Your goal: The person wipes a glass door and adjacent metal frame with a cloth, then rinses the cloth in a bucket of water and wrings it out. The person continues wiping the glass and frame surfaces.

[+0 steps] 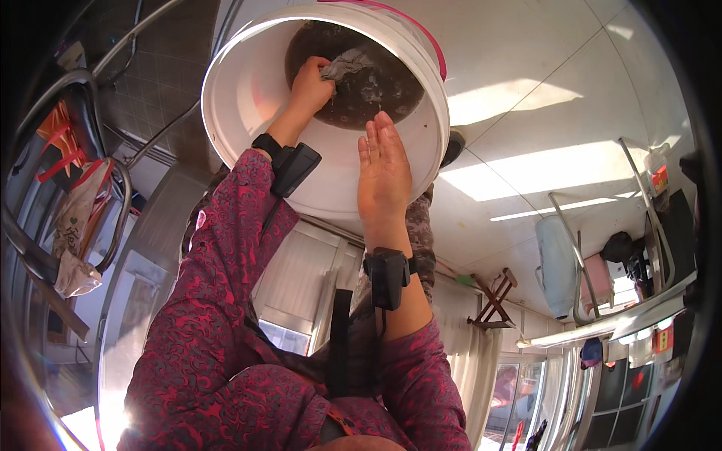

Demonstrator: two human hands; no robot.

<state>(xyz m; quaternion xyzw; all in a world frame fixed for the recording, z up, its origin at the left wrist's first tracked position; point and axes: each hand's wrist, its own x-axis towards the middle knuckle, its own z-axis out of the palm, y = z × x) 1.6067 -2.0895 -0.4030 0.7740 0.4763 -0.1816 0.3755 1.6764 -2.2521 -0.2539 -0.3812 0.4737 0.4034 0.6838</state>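
Note:
A large white plastic bucket [242, 96] with a pink handle [426, 34] holds dark, murky water [350, 110] with some suds. My left hand [313, 84] reaches inside and grips one end of a wet grey cloth [347, 63], which lies at the water's surface. Over the near side of the bucket is my right hand [385, 166], palm up, fingers extended and nearly together, with nothing in it. Its fingertips are near the water's edge in the picture; whether they touch it cannot be told. Each wrist wears a black strapped device.
At the left stands a metal-framed chair [121, 186] with a cloth bag [73, 237] hanging there. A folding wooden stool [492, 299] is at the lower right. Farther right, a light blue container [555, 265] stands beside metal legs on the pale tiled floor [507, 146].

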